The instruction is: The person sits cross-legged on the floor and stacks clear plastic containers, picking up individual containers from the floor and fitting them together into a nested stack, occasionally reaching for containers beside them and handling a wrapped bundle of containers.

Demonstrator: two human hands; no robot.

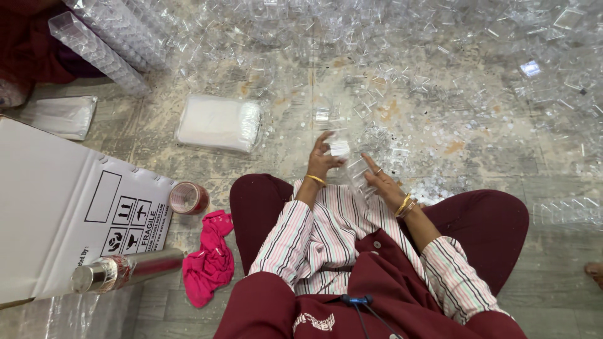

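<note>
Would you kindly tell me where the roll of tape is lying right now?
In the head view, the roll of tape lies on the floor to the person's left, between the white cardboard box and the maroon-clad knee, just above the pink cloth.

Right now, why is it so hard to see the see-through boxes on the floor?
In the head view, the clear plastic boxes catch the light and sparkle with white glints, so their edges melt into the pale floor. The left hand and right hand look fairly sharp, but the clear piece between them nearly vanishes.
</note>
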